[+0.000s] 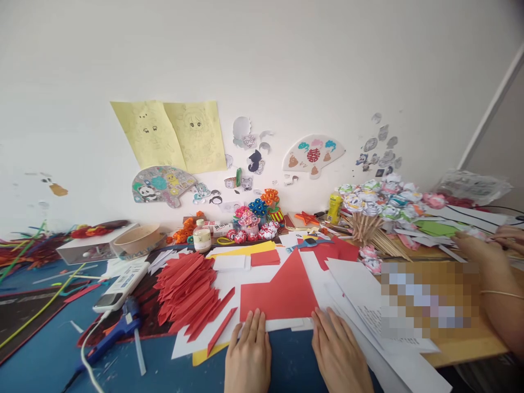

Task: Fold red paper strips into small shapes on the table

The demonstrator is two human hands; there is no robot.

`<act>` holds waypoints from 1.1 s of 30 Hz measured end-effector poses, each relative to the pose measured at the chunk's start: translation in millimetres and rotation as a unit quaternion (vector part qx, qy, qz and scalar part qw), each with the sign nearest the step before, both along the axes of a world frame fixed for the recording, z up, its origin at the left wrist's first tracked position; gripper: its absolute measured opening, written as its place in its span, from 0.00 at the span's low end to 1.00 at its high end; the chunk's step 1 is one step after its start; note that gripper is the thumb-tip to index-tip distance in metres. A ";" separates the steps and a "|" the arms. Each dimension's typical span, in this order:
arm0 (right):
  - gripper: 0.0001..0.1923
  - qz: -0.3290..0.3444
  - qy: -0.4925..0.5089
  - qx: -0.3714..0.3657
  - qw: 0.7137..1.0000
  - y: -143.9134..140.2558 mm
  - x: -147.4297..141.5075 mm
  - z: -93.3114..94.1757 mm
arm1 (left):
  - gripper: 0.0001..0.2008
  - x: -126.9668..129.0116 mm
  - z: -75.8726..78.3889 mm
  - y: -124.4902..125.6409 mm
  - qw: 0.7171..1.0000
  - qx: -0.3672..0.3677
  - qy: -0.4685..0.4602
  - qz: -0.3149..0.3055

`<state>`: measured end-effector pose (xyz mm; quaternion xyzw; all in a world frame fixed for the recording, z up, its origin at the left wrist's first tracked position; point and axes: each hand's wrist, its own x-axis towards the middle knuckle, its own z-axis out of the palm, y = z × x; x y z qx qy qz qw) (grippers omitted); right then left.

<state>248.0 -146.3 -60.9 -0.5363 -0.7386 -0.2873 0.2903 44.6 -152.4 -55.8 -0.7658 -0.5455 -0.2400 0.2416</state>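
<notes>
From the head view, the left hand (248, 355) lay flat, fingers spread and released, its fingertips (252, 319) resting on the lower edge of the folded red paper (278, 295); the right hand (338, 352) lay likewise flat and released, grasping nothing, its fingertips at the paper's lower right corner and on the white sheets (356, 289) beneath. The red paper sat near the front of the table (49, 349), between the two hands and a little beyond them, folded to a peak at the top with a straight bottom edge.

To press such a fold well, I judged that both hands should keep the bottom edge square to the white sheet beneath, run the fingertips outward from the middle, and hold the paper from sliding on the loose sheets; the stack under it looked slippery, so light downward pressure would serve better than pushing forward.

Room was tight: a heap of red paper strips (188, 292) lay just beside the left hand, with a blue glue gun (117, 333) and a white remote (120, 286) further left; a bundle of wooden sticks (368, 229) and paper flowers (376, 199) crowded the far right; another person's hand (477, 245) worked at the right edge of the table, well apart. The clearest room lay on the bare blue surface nearest the body; the table's front edge was hidden below the frame.
</notes>
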 end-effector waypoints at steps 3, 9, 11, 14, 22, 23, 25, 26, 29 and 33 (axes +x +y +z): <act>0.21 -0.019 0.011 -0.005 1.000 -0.4 -1.8 -2.4 | 0.20 -0.2 1.7 -0.3 1.000 0.004 0.013 0.002; 0.20 -0.008 -0.065 0.027 0.997 3.0 -3.2 -6.2 | 0.20 0.1 1.9 -0.6 1.000 -0.007 -0.001 -0.003; 0.21 0.000 -0.056 0.034 0.998 5.3 -3.9 -7.5 | 0.20 2.5 1.6 2.1 1.000 -0.015 0.023 -0.013; 0.21 0.014 -0.016 0.015 1.000 8.3 -1.8 -6.3 | 0.21 9.7 5.7 11.5 0.995 -0.053 0.058 -0.063; 0.19 0.102 0.070 -0.109 0.986 23.6 15.2 8.3 | 0.05 25.0 48.1 43.8 0.966 -0.201 0.062 -0.151; 0.18 0.108 0.077 -0.113 0.985 26.8 16.4 10.5 | 0.04 25.1 51.7 46.0 0.964 -0.207 0.071 -0.154; 0.18 0.124 0.073 -0.122 0.982 33.1 19.0 15.7 | 0.03 24.7 55.1 49.6 0.961 -0.202 0.096 -0.161; 0.19 0.139 0.061 -0.126 0.980 36.0 20.6 18.8 | 0.04 24.4 55.5 51.2 0.960 -0.197 0.110 -0.166; 0.19 0.181 0.014 -0.132 0.974 41.6 26.1 27.2 | 0.05 23.1 54.5 55.2 0.953 -0.179 0.152 -0.191; 0.18 0.194 -0.029 -0.120 0.973 40.6 30.5 31.6 | 0.05 21.3 54.6 58.4 0.945 -0.162 0.173 -0.225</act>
